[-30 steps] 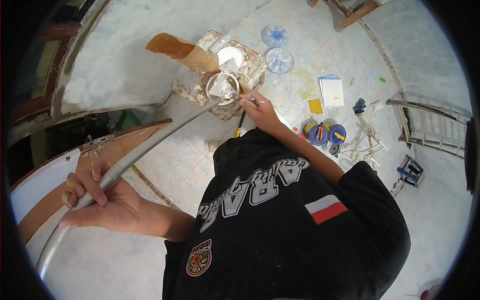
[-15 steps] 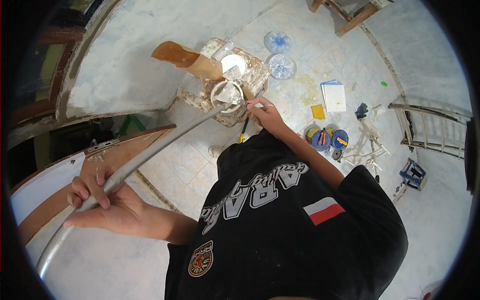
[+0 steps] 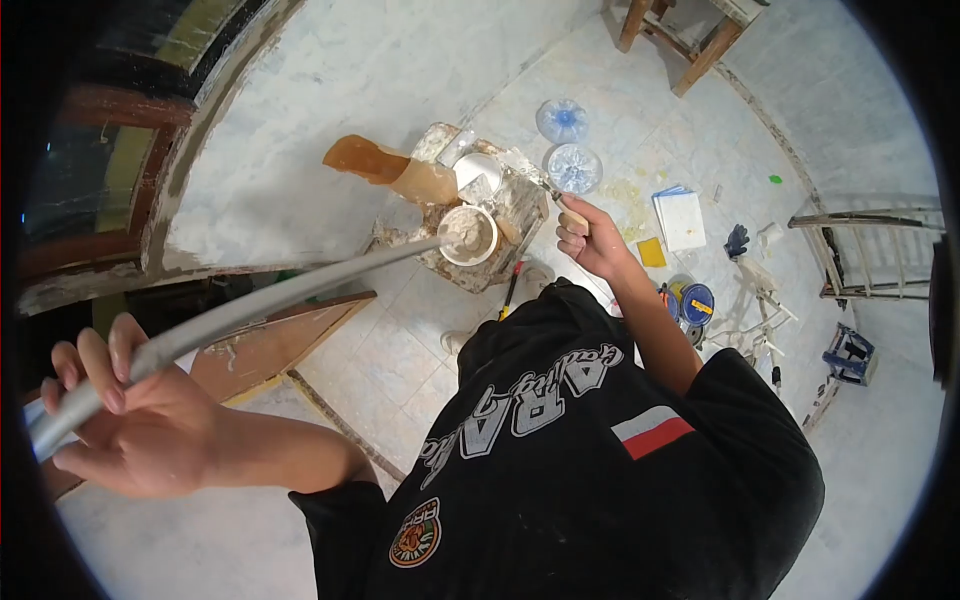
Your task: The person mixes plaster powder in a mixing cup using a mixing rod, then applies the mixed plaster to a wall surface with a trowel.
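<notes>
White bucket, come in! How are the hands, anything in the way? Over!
Left hand gripping gray pole. Right hand holding putty knife, outside white bucket. Pale paste inside bucket. Pole crosses bucket's rim in view; touching unclear. Over.

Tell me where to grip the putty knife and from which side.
Likely best: close the fingers around the putty knife's tan handle, coming from the person's side, as the right hand does. The handle points back toward the body, while the thin blade points away, smeared white, so gripping there looks awkward and messy.

A mottled pale wall (image 3: 330, 80) borders tiled floor (image 3: 375, 355) beside brown-framed window (image 3: 90, 185)
</notes>
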`<state>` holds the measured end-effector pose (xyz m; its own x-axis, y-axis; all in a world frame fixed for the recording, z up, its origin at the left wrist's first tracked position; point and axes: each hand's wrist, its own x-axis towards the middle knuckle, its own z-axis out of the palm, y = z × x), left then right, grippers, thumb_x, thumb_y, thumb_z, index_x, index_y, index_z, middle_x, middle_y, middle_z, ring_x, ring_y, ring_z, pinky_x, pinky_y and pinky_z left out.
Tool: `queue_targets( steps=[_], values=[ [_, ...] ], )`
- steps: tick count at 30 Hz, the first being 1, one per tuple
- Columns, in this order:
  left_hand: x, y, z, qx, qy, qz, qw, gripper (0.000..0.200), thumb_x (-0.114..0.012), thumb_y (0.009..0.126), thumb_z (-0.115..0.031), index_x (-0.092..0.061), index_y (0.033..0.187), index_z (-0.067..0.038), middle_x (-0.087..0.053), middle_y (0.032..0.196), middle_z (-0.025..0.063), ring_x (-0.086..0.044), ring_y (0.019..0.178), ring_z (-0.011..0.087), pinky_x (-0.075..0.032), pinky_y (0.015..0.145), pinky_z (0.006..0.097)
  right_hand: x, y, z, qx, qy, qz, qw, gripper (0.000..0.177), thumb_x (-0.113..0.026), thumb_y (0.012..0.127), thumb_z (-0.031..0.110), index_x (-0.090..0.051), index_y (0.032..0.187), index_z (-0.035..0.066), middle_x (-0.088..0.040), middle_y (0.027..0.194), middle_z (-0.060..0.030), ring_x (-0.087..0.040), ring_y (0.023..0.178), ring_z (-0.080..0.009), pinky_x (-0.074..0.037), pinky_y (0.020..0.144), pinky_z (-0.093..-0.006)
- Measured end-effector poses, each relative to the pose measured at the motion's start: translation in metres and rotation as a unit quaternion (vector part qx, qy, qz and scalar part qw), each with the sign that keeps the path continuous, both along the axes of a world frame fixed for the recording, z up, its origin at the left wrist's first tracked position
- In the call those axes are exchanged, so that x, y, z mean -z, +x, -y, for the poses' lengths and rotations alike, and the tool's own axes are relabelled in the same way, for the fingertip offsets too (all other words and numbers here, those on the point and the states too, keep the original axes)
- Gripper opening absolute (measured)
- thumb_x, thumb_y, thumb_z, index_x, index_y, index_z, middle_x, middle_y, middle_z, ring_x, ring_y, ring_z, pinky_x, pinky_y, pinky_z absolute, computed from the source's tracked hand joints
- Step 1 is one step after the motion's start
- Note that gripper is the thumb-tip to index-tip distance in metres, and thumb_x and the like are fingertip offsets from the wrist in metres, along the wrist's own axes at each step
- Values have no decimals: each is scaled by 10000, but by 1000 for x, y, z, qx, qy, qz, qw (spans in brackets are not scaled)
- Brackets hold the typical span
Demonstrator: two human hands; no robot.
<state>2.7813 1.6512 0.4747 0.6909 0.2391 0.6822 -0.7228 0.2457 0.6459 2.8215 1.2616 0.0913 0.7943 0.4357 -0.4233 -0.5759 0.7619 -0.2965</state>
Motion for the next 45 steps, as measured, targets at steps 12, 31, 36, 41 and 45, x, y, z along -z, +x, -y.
queue_targets(
  steps=[12, 31, 36, 41, 45],
  values=[
    [-10, 18, -98, -18, -112, 13, 993, 287, -650, 987, -303, -619, 883, -37, -459, 791, 69, -481, 636, 189, -386, 681, 349, 1, -30, 29, 91, -35, 18, 995, 122, -601, 1058, 241, -583, 1124, 140, -442, 628, 48, -394, 534, -71, -332, 508, -239],
    [184, 7, 18, -96, -406, -113, 902, 423, -497, 1058, -487, -491, 866, -110, -510, 901, 80, -496, 724, 187, -441, 716, 335, -73, -21, -127, 55, -433, 509, 742, 269, -582, 1050, 73, -545, 1303, -11, -515, 1345, -124, -595, 1087, -186, -576, 879, -348],
    [263, -8, 8, -94, -499, -177, 843, 489, -462, 1047, -568, -470, 878, -109, -505, 920, 99, -508, 802, 224, -458, 821, 397, -112, -12, -181, 80, -218, 398, 888, 105, -525, 1089, 94, -527, 1174, 31, -490, 1383, -130, -599, 1185, -216, -557, 1048, -437],
    [275, -26, -27, 17, -565, -427, 706, 531, -536, 1005, -628, -580, 1105, -109, -585, 1057, 73, -579, 999, 250, -452, 965, 445, -107, 23, -233, 73, -341, 462, 815, 108, -604, 1051, 89, -581, 1126, 15, -565, 1119, -88, -609, 1030, -188, -544, 898, -346],
    [338, -76, -107, 62, -82, -670, 735, 502, -632, 966, -579, -660, 1113, -100, -636, 1030, 24, -614, 1002, 175, -468, 907, 348, -136, 46, -296, 75, -476, 550, 682, 203, -698, 990, 148, -654, 1089, -25, -585, 1068, -144, -585, 943, -263, -483, 836, -345]
  ],
)
